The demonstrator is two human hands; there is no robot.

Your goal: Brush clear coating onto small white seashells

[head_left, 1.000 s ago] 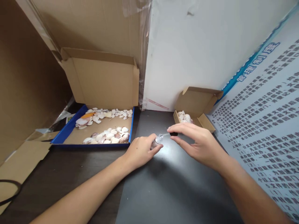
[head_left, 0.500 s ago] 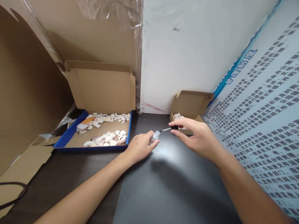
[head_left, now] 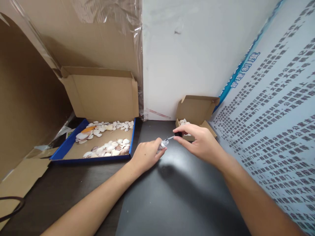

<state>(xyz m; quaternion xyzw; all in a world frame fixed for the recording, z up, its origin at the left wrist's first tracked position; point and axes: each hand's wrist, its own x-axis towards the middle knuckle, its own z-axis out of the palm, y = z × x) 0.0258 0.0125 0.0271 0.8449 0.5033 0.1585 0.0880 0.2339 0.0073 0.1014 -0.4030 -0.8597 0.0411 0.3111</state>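
Note:
My left hand (head_left: 147,154) is closed around a small clear glass bottle (head_left: 163,144), tilted with its open mouth to the right. Between thumb and fingers of my right hand (head_left: 199,141) is a black brush cap (head_left: 178,134). Its thin stem points left, and the tip is at the bottle's mouth; how far inside it reaches I cannot make out. Both hands are above the dark grey mat (head_left: 172,193).
At left, an open blue-edged cardboard box (head_left: 91,158) holds many seashells (head_left: 108,149). A smaller open cardboard box (head_left: 197,109) with white shells stands behind my right hand. A printed panel (head_left: 278,108) rises at right, and a black cable loop (head_left: 14,197) lies at lower left.
My right hand has moved left, bringing the brush tip from just outside the bottle to its mouth. The whole view has shifted slightly.

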